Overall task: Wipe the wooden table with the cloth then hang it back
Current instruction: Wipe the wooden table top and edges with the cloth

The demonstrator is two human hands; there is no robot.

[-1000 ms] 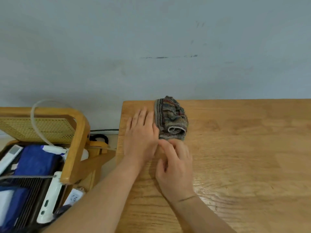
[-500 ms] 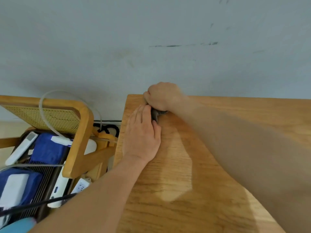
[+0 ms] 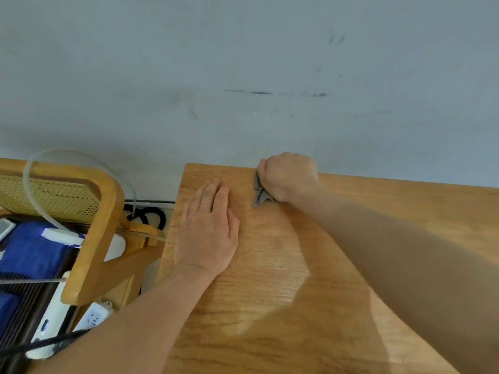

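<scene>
The left hand [image 3: 208, 230] lay flat on the wooden table [image 3: 270, 306], fingers straight and together, close to the table's nine o'clock edge. At one o'clock from it, and apart from it, the right hand [image 3: 289, 176] was curled into a fist on the cloth [image 3: 260, 194] by the far edge against the wall [image 3: 243, 63]. Only a grey fold of the cloth showed, at the fist's eight o'clock. Dark scuffs marked the wall at twelve o'clock. At nine o'clock of the table stood a wooden chair [image 3: 100, 225], with a white power strip [image 3: 93, 318] below it.
</scene>
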